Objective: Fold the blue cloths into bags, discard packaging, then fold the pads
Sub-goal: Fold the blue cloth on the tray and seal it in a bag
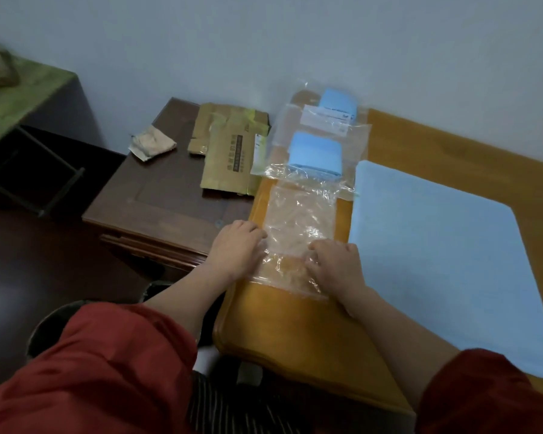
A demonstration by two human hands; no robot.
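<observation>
Left hand, right hand: grip seemingly clamped on clear bag; yellow wooden surface, dark cabinet beside.

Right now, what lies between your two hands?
An empty clear plastic bag, flat on the table; left hand and right hand touch it. Seen in the head view.

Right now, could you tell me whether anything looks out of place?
A flattened cardboard box and a crumpled paper scrap lie loose on the dark cabinet, packaging not yet discarded. The clear bag held by the left hand and right hand is wrinkled.
</observation>
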